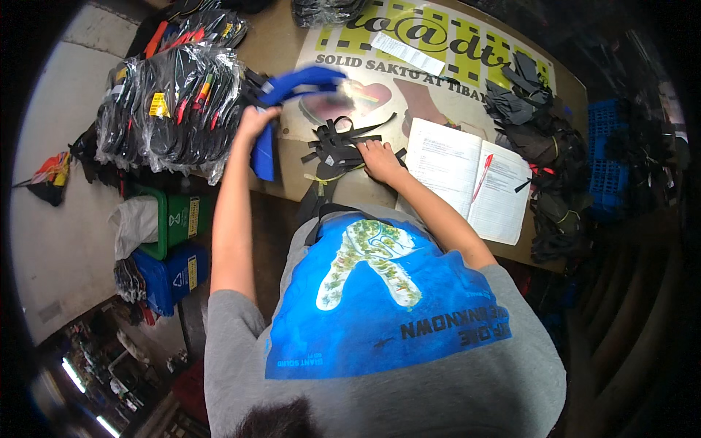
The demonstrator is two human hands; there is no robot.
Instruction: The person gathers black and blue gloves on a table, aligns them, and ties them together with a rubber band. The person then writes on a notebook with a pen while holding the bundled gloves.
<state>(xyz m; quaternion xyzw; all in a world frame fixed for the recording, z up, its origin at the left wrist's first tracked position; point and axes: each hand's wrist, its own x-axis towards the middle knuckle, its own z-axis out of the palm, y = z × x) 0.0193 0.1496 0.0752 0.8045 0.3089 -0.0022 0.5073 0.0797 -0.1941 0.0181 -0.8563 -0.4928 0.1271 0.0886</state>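
Note:
My left hand (pixel 256 121) is closed on a bundle of blue and black straps (pixel 296 85), blurred at its far end, beside the plastic-wrapped packs. The blue part hangs down past the hand over the table's near edge. My right hand (pixel 381 160) rests with its fingertips on a bunch of black fabric straps (pixel 339 150), tied lower down with a yellowish string (pixel 322 178). This bunch hangs over the near edge toward my body. Whether the right fingers grip it or only press on it, I cannot tell.
Plastic-wrapped packs of black sandals or soles (pixel 175 109) stand at the left. An open notebook (pixel 443 164) with a red pen (pixel 482 176) lies at the right, near piled dark strap bundles (pixel 547 148). A paper slip (pixel 408 53) lies farther back. Green (pixel 178 222) and blue bins (pixel 170 279) stand below left.

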